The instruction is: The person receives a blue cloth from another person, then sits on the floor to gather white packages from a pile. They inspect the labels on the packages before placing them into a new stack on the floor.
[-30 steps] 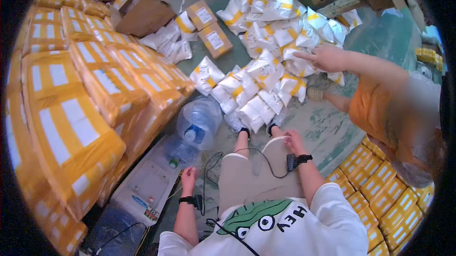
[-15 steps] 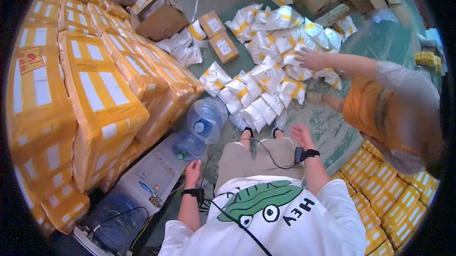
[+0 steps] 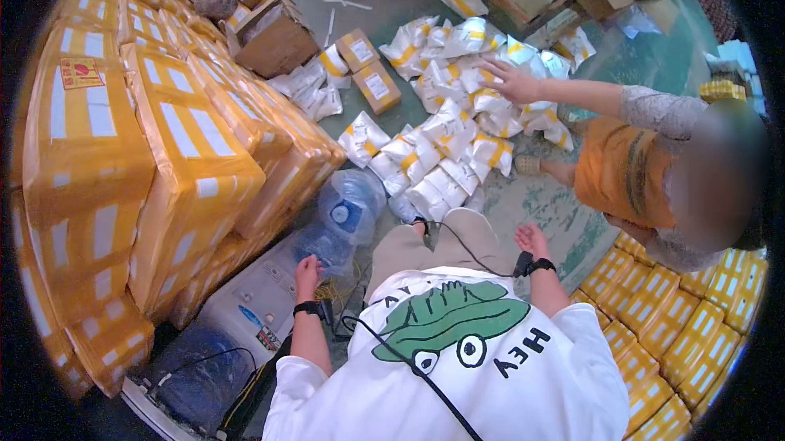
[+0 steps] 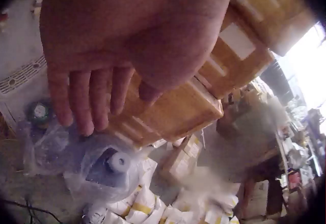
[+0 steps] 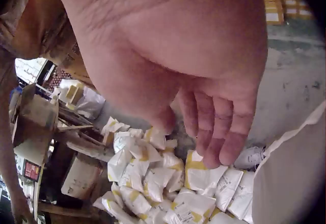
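My left hand (image 3: 308,279) hangs beside the left thigh, its fingers loosely straight and holding nothing. In the left wrist view the same hand (image 4: 135,40) shows its palm above a large clear plastic water bottle (image 4: 114,168) on the floor. Out to the right of the lap is my right hand (image 3: 533,240), with nothing in its relaxed fingers. The right wrist view has this hand (image 5: 183,66) palm in sight, above a heap of white mailing bags (image 5: 147,175) with yellow tape. That heap of bags (image 3: 446,130) lies in front of my feet.
Cartons (image 3: 200,134) wrapped in yellow tape are stacked high at left; more cartons (image 3: 679,318) stand at right. Another person (image 3: 630,167) reaches one arm over the bags. Two small brown boxes (image 3: 376,87) lie beyond. A plastic unit (image 3: 245,302) is at lower left.
My hands have drifted apart, left hand leftward and right hand rightward. My thighs now appear foreshortened, with the feet mostly hidden. The other person's pointing hand has spread its fingers.
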Motion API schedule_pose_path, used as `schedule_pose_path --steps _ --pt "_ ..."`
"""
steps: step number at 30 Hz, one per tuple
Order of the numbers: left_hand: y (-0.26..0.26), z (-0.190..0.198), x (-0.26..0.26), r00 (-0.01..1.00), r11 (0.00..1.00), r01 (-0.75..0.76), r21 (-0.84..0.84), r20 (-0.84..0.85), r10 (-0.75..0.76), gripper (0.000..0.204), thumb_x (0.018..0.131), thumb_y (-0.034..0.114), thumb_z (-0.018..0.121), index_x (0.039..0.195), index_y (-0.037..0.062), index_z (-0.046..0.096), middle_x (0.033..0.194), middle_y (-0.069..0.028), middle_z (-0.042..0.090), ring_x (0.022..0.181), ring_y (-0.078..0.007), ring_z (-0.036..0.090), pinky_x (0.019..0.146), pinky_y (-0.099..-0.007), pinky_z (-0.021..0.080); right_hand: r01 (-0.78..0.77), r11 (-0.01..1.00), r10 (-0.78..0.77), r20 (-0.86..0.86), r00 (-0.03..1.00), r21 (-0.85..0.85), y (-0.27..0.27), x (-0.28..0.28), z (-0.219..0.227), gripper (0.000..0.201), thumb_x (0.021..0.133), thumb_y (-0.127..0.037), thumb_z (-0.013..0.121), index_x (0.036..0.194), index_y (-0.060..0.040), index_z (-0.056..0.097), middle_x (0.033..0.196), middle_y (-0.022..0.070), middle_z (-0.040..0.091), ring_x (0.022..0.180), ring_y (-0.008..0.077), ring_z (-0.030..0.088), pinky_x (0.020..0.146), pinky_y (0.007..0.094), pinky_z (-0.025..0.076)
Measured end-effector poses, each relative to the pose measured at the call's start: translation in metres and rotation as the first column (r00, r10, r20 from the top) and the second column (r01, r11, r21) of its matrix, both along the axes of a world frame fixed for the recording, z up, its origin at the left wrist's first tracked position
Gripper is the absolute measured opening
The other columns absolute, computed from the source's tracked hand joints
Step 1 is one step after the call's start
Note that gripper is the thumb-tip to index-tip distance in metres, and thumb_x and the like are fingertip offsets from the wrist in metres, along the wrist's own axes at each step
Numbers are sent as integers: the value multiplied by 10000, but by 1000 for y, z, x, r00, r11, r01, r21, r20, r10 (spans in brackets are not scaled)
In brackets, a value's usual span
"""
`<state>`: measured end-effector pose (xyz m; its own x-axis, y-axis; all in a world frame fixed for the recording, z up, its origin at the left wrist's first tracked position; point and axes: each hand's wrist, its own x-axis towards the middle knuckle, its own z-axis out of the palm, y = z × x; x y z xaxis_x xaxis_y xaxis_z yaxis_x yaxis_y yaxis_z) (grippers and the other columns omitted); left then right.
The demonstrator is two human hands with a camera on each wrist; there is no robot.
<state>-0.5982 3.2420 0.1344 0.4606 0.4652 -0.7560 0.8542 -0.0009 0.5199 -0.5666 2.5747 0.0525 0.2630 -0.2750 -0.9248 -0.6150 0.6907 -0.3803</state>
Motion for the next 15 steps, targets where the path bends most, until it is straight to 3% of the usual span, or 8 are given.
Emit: schedule_pose_path --steps 4,7,9,12,15 --pt "5 -30 -9 992 990 129 62 0 -129 332 940 360 596 1025 43 651 861 -46 685 698 -133 640 589 -282 484 53 995 -53 -5 999 79 17 7 15 296 939 -266 566 1162 -79 514 1043 118 626 841 274 640 704 413 562" --pt "4 -51 -19 992 991 127 -40 22 -127 309 936 329 605 971 28 666 820 -42 682 693 -129 634 592 -277 487 -8 997 4 66 998 73 15 7 25 286 930 -264 577 1139 -74 531 1057 120 625 864 280 636 709 409 561" --pt "-1 -57 -23 988 988 154 3 15 -155 289 932 296 614 936 11 667 807 -48 679 686 -126 627 602 -279 494 -80 996 75 94 993 49 13 6 34 322 945 -292 568 1177 -71 542 1106 125 623 941 269 631 822 421 545" --pt "-11 -58 -25 997 993 76 -87 -17 -77 282 931 276 618 952 -3 657 820 -59 678 679 -128 623 614 -282 500 -101 995 99 74 992 18 9 -2 51 320 939 -292 581 1174 -77 552 1113 124 624 954 265 629 825 418 544" --pt "-20 -48 -26 987 987 158 -35 6 -158 293 933 281 617 969 -8 650 828 -65 675 670 -133 622 609 -277 496 -90 995 87 62 994 50 -4 -23 53 322 930 -303 599 1161 -81 559 1114 119 626 946 255 631 817 414 547"
